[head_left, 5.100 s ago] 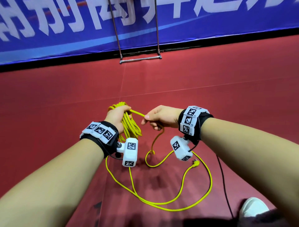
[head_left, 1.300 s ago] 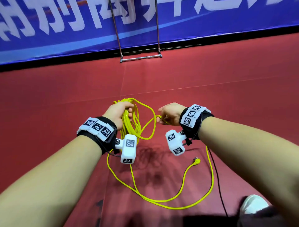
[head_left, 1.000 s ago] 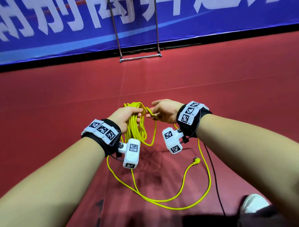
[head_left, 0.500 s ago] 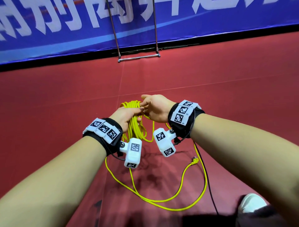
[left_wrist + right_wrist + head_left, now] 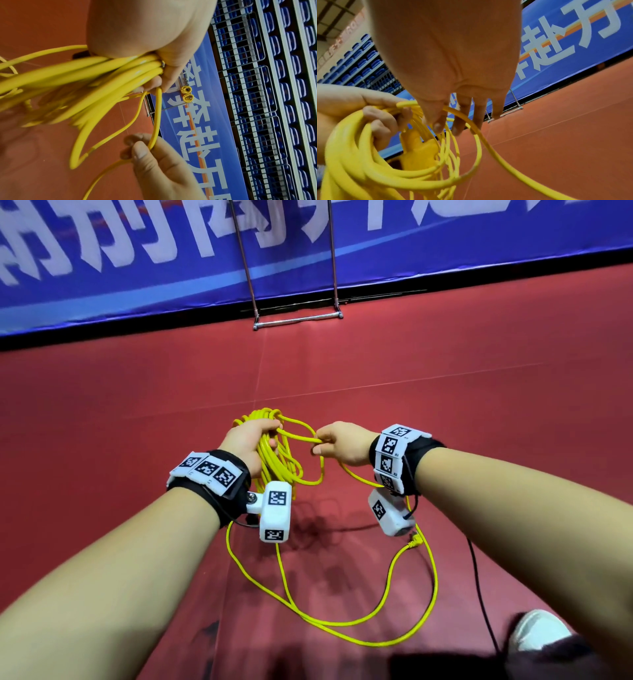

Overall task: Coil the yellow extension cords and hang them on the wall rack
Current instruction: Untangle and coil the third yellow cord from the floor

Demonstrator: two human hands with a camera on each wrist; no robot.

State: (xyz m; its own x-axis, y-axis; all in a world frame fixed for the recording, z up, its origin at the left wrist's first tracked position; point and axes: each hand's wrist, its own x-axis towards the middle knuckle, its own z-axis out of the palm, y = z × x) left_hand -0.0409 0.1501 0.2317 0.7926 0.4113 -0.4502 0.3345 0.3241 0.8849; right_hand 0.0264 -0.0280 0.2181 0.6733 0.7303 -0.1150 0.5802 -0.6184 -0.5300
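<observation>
At frame centre the left hand [image 5: 251,441] grips a bundle of coiled loops of the yellow extension cord [image 5: 277,463], fingers curled round them. Just right, the right hand [image 5: 342,445] pinches 1 strand, apparently between thumb and fingers. Slack trails over the red floor [image 5: 479,422] below.
</observation>
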